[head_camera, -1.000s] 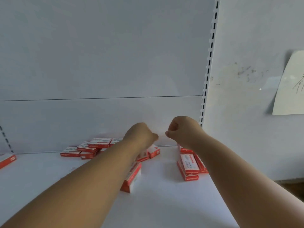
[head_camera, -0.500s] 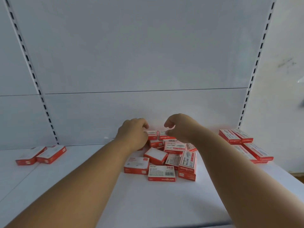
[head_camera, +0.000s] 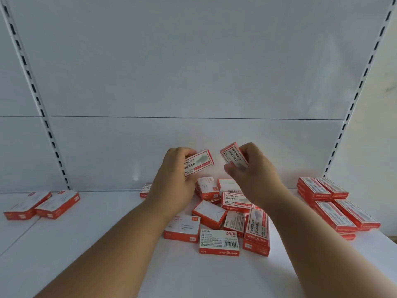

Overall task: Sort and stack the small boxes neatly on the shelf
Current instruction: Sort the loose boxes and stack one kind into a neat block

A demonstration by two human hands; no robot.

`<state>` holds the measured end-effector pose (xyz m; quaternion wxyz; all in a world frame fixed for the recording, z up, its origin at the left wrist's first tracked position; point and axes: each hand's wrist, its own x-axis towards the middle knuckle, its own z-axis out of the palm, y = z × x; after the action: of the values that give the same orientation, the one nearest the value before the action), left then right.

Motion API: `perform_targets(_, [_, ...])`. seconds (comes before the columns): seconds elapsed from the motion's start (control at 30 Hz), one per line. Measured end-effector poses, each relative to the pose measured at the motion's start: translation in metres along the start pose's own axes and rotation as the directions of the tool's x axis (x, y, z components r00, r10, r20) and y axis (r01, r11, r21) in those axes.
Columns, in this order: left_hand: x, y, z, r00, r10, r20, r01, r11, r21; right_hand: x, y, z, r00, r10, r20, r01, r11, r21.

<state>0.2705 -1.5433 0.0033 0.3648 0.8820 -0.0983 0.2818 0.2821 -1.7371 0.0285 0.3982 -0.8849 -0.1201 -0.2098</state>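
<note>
above the loose heap of boxes (head_camera: 223, 216) on the white shelf (head_camera: 107, 244), the left hand (head_camera: 176, 179) grips one box (head_camera: 198, 162) and the right hand (head_camera: 255, 175) another (head_camera: 233, 157) (both read "wengu 24/6"). right of the heap sit neat stacks (head_camera: 335, 207).

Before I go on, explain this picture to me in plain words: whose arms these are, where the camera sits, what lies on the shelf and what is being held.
There is no machine here: these are a person's two bare arms. The one picture comes from a camera worn on the person's head, looking forward and down.

The left hand grips a small red and white box, and the right hand grips another box, both lifted above the white shelf.

Below them lies a jumbled pile of boxes. To the right stand neat stacks; at far left lie two more boxes.
</note>
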Motion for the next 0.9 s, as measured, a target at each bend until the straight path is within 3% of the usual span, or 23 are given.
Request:
perform_targets(0.07, [-0.001, 0.006, 0.001, 0.996, -0.093, -0.011, 0.09, 0.982, -0.169, -0.001, -0.003, 0.002, 0.996, 0.081, 0.046, -0.09, 0.968, 0.234])
perform_targets(0.17, [-0.001, 0.008, 0.003, 0.984, -0.179, 0.025, 0.179, 0.944, -0.277, -0.005, -0.006, 0.008, 0.983, 0.135, 0.128, -0.18, 0.862, 0.474])
perform_targets(0.27, [0.001, 0.01, 0.002, 0.936, -0.331, 0.118, 0.345, 0.802, -0.487, -0.006, -0.008, 0.011, 0.97, 0.165, 0.179, -0.241, 0.747, 0.619])
perform_targets(0.33, [0.0, 0.011, 0.0, 0.909, -0.387, 0.151, 0.405, 0.741, -0.536, -0.007, -0.008, 0.011, 0.961, 0.195, 0.197, -0.277, 0.706, 0.652])
perform_targets(0.43, [-0.001, 0.015, -0.002, 0.889, -0.43, 0.158, 0.44, 0.703, -0.559, -0.008, -0.009, 0.005, 0.959, 0.234, 0.162, -0.283, 0.732, 0.62])
perform_targets(0.6, [-0.004, 0.041, -0.006, 0.882, -0.387, 0.268, 0.461, 0.597, -0.656, -0.015, -0.012, -0.028, 0.962, 0.268, 0.045, -0.236, 0.74, 0.63])
perform_targets(0.77, [-0.005, 0.086, 0.008, 0.881, -0.279, 0.382, 0.458, 0.706, -0.54, -0.036, 0.006, -0.075, 0.945, 0.271, -0.182, -0.137, 0.835, 0.533])
perform_targets(0.9, [-0.004, 0.129, 0.038, 0.845, -0.192, 0.499, 0.453, 0.752, -0.478, -0.05, 0.043, -0.132, 0.897, 0.22, -0.384, -0.138, 0.963, 0.23])
